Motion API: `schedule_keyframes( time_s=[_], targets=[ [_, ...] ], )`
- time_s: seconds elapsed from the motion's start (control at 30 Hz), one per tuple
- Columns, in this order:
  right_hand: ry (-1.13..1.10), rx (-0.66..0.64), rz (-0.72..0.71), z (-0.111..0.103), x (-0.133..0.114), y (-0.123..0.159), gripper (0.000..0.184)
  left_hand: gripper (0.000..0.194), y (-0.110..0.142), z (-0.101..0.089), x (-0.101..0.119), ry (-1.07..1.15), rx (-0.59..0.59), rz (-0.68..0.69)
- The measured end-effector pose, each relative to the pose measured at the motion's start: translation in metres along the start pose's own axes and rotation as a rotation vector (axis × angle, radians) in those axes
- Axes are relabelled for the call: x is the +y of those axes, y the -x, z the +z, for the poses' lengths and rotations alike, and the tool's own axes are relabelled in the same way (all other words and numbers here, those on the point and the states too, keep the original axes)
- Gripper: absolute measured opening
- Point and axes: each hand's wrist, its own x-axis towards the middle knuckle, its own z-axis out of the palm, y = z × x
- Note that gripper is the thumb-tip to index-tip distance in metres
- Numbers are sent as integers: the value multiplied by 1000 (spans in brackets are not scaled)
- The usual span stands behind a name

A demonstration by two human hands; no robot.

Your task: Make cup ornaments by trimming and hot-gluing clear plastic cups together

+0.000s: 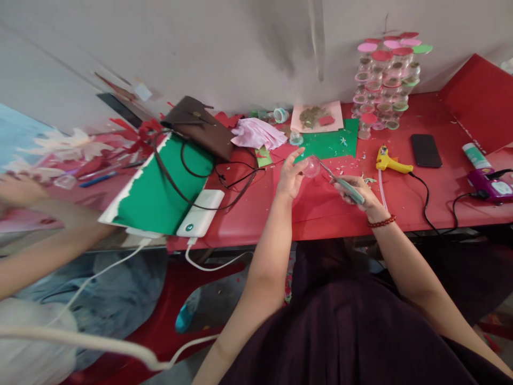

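While the grip of our left hand [292, 174] is clamped on a small clear cup [311, 167], above the desk [240, 222] toward its near edge, our right hand [360, 191] closes round a cutter [348, 189], its blade reaching to the cup; whether they touch, we cannot tell. We judge much is done: a stack of clear pieces with coloured discs [385, 83] stands by the back edge, while our cup is separate, apparently unfinished. Paper scraps [371, 180] dot the red surface. Rightward lie a yellow glue gun [390, 160] and a phone [425, 151]; a white power bank [200, 214] sits at the near edge, leftward. Behind rises a grey wall [224, 48]; a co-worker's arm [52, 255] reaches over the left end.
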Motion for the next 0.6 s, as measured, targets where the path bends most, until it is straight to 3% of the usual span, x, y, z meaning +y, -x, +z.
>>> schedule_keyframes(
  time_s=[0.6],
  targets=[
    [78, -25, -45, -1, 6, -2, 58, 61, 1, 1, 2, -25, 24, 0]
  ],
)
